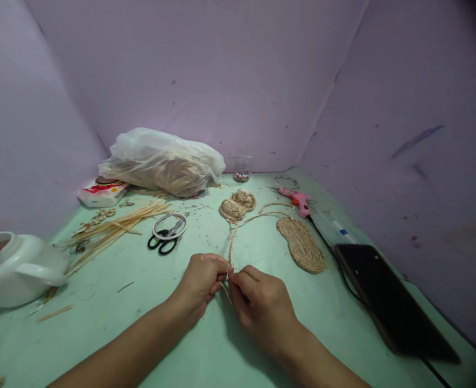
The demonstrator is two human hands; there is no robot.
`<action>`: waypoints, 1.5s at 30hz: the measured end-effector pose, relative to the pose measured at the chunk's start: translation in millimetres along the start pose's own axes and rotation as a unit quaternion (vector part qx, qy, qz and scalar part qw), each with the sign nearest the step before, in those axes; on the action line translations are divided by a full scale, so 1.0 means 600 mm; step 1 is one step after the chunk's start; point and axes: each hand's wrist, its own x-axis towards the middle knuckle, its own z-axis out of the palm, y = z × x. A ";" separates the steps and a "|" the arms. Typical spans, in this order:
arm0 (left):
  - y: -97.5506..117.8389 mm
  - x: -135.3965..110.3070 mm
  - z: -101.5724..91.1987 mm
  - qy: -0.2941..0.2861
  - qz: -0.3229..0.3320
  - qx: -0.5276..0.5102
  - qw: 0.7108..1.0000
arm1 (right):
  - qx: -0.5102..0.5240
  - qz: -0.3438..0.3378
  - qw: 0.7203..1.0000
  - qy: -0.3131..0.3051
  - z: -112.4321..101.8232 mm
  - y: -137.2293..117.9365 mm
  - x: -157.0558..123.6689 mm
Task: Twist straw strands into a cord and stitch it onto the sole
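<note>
A thin braided straw cord (232,242) runs toward me from a woven straw piece of two rounded lobes (238,206). My left hand (206,277) is closed in a pinch on the cord's near end. Right beside it, my right hand (260,302) pinches the same end, its fingertips almost touching the left ones. Loose strands (225,292) stick out below the fingers. To the right lies a flat, sole-shaped woven straw piece (302,245), and another length of cord (266,214) curves behind it.
Black-handled scissors (168,237) lie under a pale ring (170,226), left of centre. Beyond are loose straw strips (120,223) and a plastic bag (163,161). A pink glue gun (296,199), a phone (391,296) and its cable are at right; a white pot (20,269) stands left.
</note>
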 end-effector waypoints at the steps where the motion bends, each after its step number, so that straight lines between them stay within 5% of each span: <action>1: 0.000 0.000 0.000 0.003 0.001 0.000 1.000 | 0.015 0.001 1.000 -0.012 -0.003 -0.001 0.000; 4: 0.000 0.000 0.001 0.006 0.002 0.013 1.000 | 0.096 0.052 0.993 -0.039 -0.020 0.000 0.007; 7: 0.002 -0.004 0.000 -0.012 0.002 0.033 0.999 | 0.196 0.208 0.958 -0.001 -0.033 0.012 0.022; 11: 0.002 -0.011 0.002 -0.070 0.016 0.065 0.995 | 0.400 0.384 0.832 -0.029 -0.033 0.034 0.039; 13: 0.001 -0.014 0.003 -0.095 0.030 0.093 0.991 | 0.493 0.412 0.765 -0.045 -0.031 0.040 0.044; 15: -0.001 -0.015 0.003 -0.125 0.054 0.130 0.982 | 0.545 0.417 0.726 -0.037 -0.029 0.042 0.045; 22: -0.002 -0.031 -0.005 -0.272 0.211 0.208 0.915 | 0.589 0.423 0.688 0.008 -0.016 0.030 0.043; 25: -0.004 -0.037 -0.005 -0.259 0.240 0.206 0.913 | 0.610 0.418 0.674 0.009 -0.009 0.026 0.042; 29: -0.008 -0.032 -0.004 -0.193 0.204 0.170 0.945 | 0.633 0.420 0.650 -0.028 -0.013 0.028 0.041; 31: -0.006 -0.027 -0.006 -0.159 0.180 0.150 0.959 | 0.605 0.421 0.672 -0.074 -0.022 0.029 0.040; 32: -0.003 -0.025 -0.008 -0.146 0.169 0.147 0.964 | 0.563 0.414 0.711 -0.080 -0.028 0.029 0.039; 35: 0.009 -0.023 -0.017 -0.135 0.143 0.158 0.968 | 0.351 0.278 0.894 0.018 -0.045 0.027 0.035; 37: 0.019 -0.024 -0.024 -0.159 0.138 0.163 0.964 | 0.224 0.090 0.968 0.071 -0.052 0.028 0.032; 40: 0.032 -0.025 -0.034 -0.203 0.129 0.142 0.960 | 0.142 -0.127 0.981 0.023 -0.051 0.030 0.028; 45: 0.041 -0.027 -0.041 -0.220 0.041 0.087 0.971 | 0.117 -0.163 0.980 0.004 -0.046 0.024 0.020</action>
